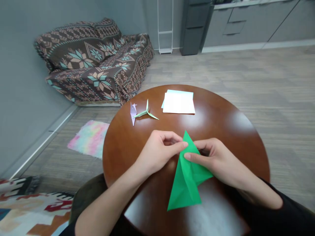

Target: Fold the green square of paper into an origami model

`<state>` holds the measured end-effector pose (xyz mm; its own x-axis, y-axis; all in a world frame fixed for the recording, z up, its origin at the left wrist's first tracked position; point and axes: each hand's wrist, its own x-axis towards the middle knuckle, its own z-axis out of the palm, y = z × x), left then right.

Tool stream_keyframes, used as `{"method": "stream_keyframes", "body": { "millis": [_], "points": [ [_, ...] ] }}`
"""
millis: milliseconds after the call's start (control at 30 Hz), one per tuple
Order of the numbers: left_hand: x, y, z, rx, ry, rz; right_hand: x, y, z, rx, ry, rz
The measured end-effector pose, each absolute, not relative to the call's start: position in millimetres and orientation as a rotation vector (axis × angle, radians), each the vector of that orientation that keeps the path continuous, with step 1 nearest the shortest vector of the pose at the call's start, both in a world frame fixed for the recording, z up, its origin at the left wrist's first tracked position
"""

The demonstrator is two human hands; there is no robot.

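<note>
Folded in parts already but maybe only halfway, judging by the creases made and the wide bottom flaps not yet flat on the green paper (188,178). Pinched near its top tip by the left hand (159,150) and, a bit lower, by the right hand (219,160), with the flaps spread out below both, over the round brown desk (221,121). Then, past the hands, on to a purple folded shape (133,115), a pale green three-armed one (147,112), a paper stack (179,103), and, far back, a patterned couch (95,65).
</note>
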<state>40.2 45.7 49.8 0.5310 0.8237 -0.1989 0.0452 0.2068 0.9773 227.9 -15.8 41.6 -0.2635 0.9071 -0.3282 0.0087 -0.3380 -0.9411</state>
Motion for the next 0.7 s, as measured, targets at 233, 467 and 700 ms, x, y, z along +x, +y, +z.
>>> {"method": "stream_keyframes", "body": {
  "millis": [233,467,700],
  "points": [
    [41.9,43.5,48.5,1.19,0.806,0.683,224.1,-12.3,45.3,-1.354,-1.11,1.554],
    [45.1,40.0,49.8,0.981,0.758,0.786,222.0,-16.1,47.1,-1.364,-1.168,1.577],
    [38.3,51.4,51.0,0.937,0.811,0.979,219.2,-16.7,47.6,-1.38,-1.148,1.64]
  ]
}}
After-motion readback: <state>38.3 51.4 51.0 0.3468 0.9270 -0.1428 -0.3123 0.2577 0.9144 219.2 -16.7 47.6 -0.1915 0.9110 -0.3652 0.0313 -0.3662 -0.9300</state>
